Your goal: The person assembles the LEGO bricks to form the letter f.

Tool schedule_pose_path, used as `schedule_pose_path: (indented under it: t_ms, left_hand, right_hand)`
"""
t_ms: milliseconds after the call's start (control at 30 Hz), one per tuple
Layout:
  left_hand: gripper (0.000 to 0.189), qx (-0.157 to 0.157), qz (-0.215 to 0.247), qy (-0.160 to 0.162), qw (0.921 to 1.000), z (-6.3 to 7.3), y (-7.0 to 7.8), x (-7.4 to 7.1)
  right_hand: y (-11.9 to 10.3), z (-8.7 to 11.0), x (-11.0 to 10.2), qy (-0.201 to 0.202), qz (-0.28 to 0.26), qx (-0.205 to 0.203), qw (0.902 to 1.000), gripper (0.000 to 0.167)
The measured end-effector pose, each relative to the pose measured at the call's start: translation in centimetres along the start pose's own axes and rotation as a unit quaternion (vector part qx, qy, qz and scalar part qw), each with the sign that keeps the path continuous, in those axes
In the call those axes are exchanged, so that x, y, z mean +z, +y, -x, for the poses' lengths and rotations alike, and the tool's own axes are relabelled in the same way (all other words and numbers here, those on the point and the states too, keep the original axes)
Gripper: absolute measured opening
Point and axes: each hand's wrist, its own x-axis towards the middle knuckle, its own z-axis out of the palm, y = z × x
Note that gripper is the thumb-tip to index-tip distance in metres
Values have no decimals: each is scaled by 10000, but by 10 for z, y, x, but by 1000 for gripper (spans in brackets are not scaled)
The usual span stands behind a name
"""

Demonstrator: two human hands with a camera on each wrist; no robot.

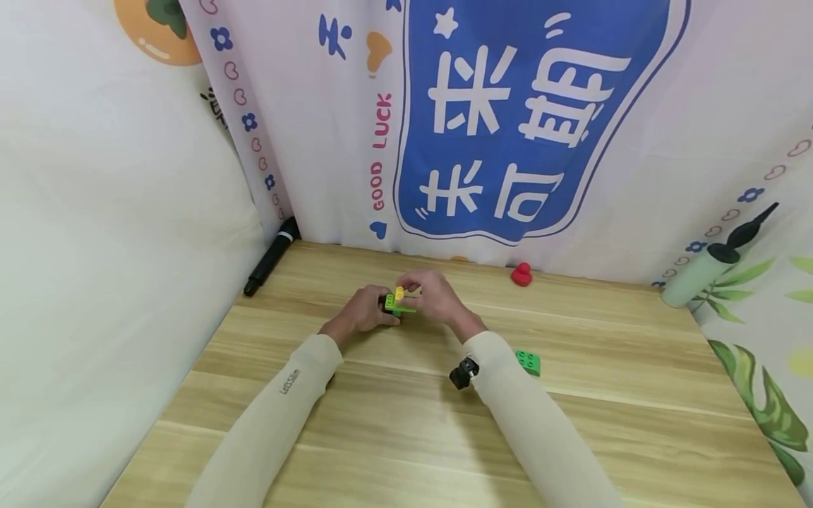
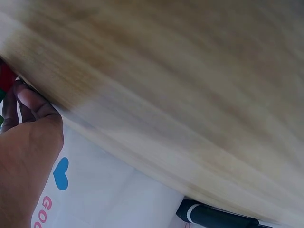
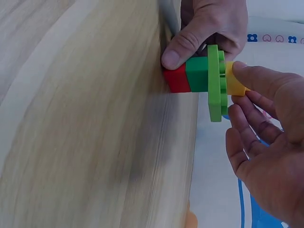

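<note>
In the right wrist view, a small stack lies between the hands: a red brick (image 3: pixel 177 80) against the table, a green brick (image 3: pixel 196 73), then a flat light-green studded brick (image 3: pixel 214 85). A yellow brick (image 3: pixel 236 80) sits at the studs of the light-green one. My right hand (image 3: pixel 275 128) pinches the yellow brick between thumb and fingers. The left hand (image 3: pixel 213 21) holds the lower bricks, its thumb along the red one. In the head view, the left hand (image 1: pixel 367 308) and right hand (image 1: pixel 432 295) meet near the table's back edge.
A green brick (image 1: pixel 528 363) lies beside the right sleeve. Towards the back edge stands a small rounded red piece (image 1: pixel 521 274). A black pen-shaped object (image 1: pixel 273 257) lies at the back left, a pale green cylinder with a black top (image 1: pixel 699 275) at the back right. Printed cloth (image 1: pixel 343 141) hangs behind the table.
</note>
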Motion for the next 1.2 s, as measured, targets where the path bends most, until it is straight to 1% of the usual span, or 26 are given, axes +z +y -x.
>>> schedule_pose_path:
  t_ms: [67,333,533,867,1200]
  left_hand:
    - [26,-6,-7,-21,10000,0,1,0]
    - [25,-27,-50,-86,9999,1,2,-1]
    - [25,31,-4,-47,10000,1,0,1]
    - [24,-41,-58,-33,10000,3,0,1]
    - [25,-41,-29,-78,10000,1,2,-1]
  right_hand:
    - [-2,0,1,-29,51,-12,10000,35]
    - [-5,1,3,-27,163,159,9997,32]
    - [-5,1,6,97,217,209,9995,31]
    - [-5,2,11,314,168,329,9988,28]
    - [-6,4,9,488,95,370,9981,27]
